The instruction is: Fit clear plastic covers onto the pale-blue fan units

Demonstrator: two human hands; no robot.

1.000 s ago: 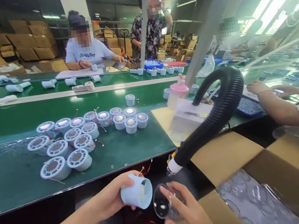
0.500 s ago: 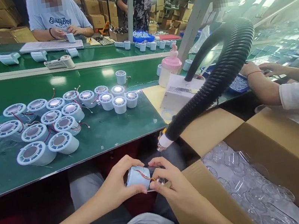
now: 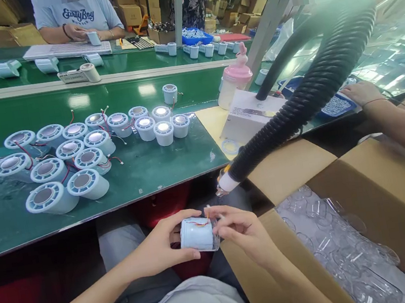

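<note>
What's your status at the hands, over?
Left hand gripping blue housing; right hand at wires and clear cup. Housing on its side, cup around at least its right end. Hose nozzle hangs beyond hands, not touching.

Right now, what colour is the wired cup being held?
The wired cup is pale blue, shown in the head view.

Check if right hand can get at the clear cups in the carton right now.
Likely yes: the open carton sits close by, and nothing visibly blocks the clear cups. The right hand is, however, busy at the blue housing.
</note>
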